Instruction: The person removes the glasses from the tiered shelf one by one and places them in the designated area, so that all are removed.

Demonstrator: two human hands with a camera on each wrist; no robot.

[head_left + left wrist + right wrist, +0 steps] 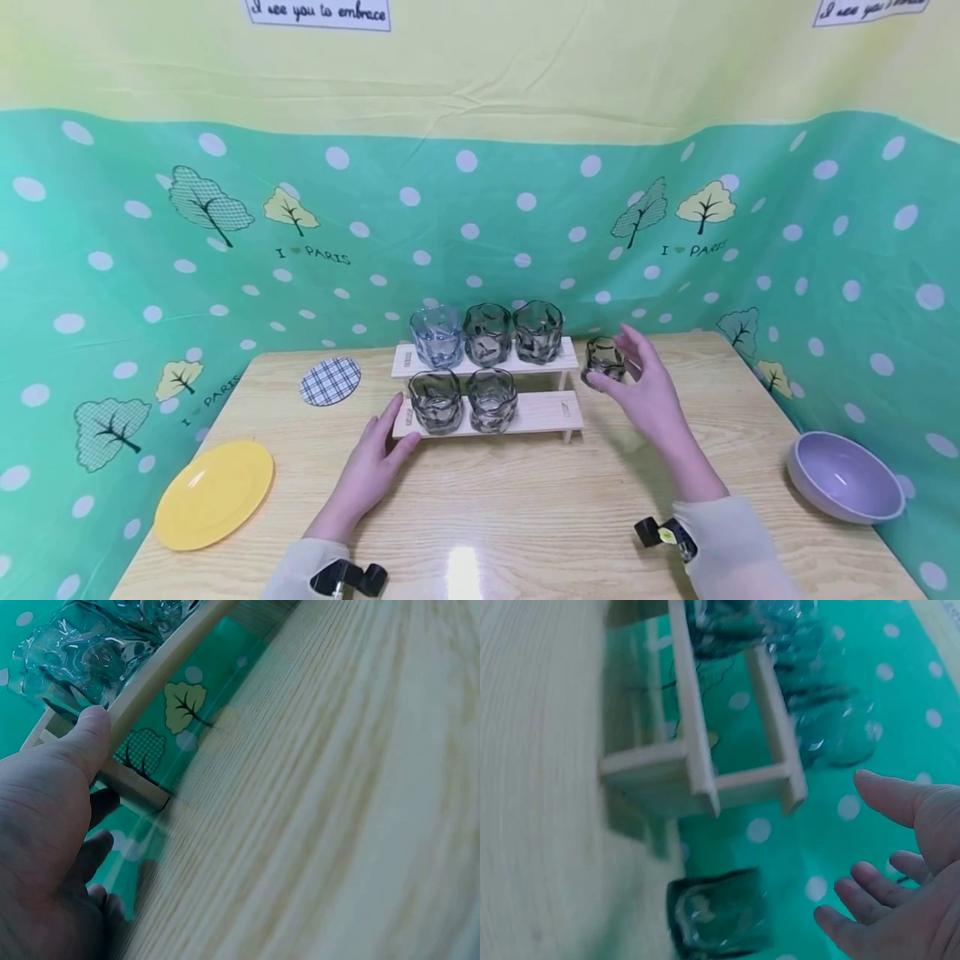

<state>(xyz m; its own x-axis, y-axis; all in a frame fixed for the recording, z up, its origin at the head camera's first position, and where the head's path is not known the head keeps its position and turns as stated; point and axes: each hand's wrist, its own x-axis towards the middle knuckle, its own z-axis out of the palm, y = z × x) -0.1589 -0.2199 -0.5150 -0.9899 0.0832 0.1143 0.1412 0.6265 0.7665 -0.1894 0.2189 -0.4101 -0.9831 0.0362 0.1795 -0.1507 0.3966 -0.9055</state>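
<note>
A two-tier pale wooden rack (536, 412) bears several faceted glasses. On its upper tier are a bluish clear glass (437, 337) and two grey glasses; two more grey glasses (492, 402) sit on the lower tier. My left hand (369, 464) holds the left end of the lower tier, thumb at the front edge (94, 724) and index finger along the end. Right of the rack, a smaller dark glass (604, 363) stands on the table. My right hand (651, 392) is beside it, thumb and fingers spread; the right wrist view shows this hand (900, 877) apart from the small glass (720, 913).
A yellow plate (215, 495) lies at the left of the wooden table (525, 517). Behind it is a round checked coaster (330, 382). A purple bowl (846, 478) stands at the right edge. Green dotted cloth (472, 208) hangs around the back and sides.
</note>
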